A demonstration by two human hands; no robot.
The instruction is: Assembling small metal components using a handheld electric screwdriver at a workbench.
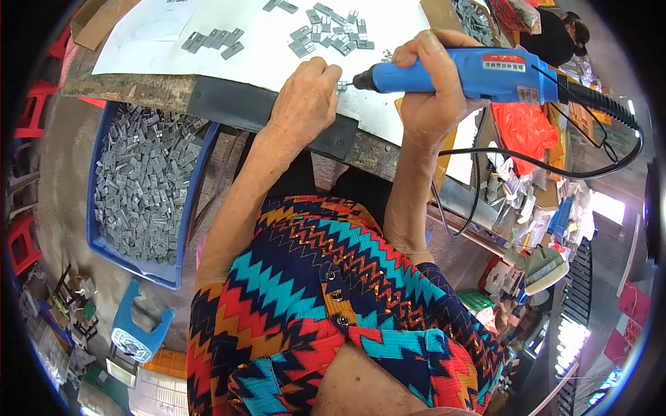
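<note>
My right hand (436, 87) is wrapped around a blue electric screwdriver (479, 78), held level with its black tip pointing left. That tip meets a small grey plastic part (342, 86) at the near side of the white-covered table (263, 59). My left hand (305, 97) rests on the table edge, fingers closed on the same grey part, which they partly hide. Beyond my hands lies a loose cluster of similar grey parts (331, 31). A smaller row of grey parts (214, 40) is farther left. Tiny dark pieces (388, 53), too small to name, lie near the screwdriver.
A blue crate (132, 269) full of grey parts stands below the table at left. The black cable (527, 161) loops over the right side. Red stools (24, 243) and a blue stool (142, 329) are at left. Another person (551, 38) is at far right.
</note>
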